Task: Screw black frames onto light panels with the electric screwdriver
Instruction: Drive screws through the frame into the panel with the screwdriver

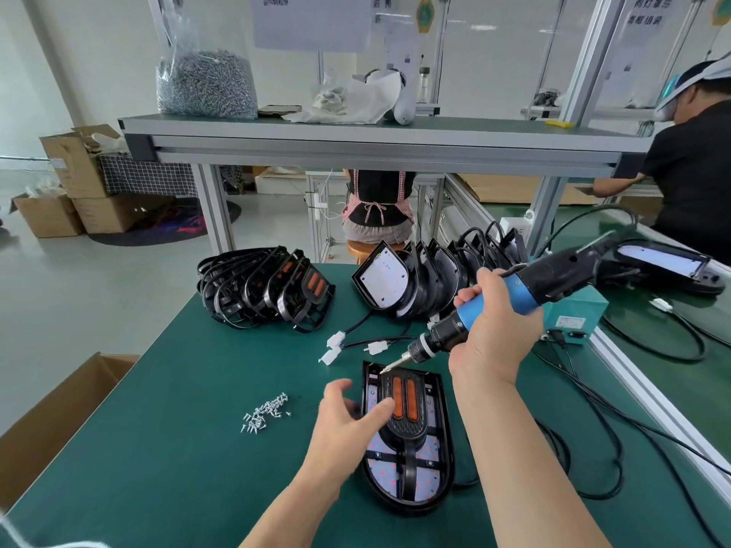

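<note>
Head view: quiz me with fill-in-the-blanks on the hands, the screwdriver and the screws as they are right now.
1. The right hand holds the electric screwdriver around its ____ section.
2. The left hand holds the light panel, thumb on the ____ inserts of the black frame.
3. The loose screws lie on the table to the panel's ____.

Missing words: blue; orange; left.

On green worktop [178,448] — loose screws [266,412] left, stack of black frames [265,288] rear left, light panels [399,286] rear ctr, framed panel [411,480] front.
</note>
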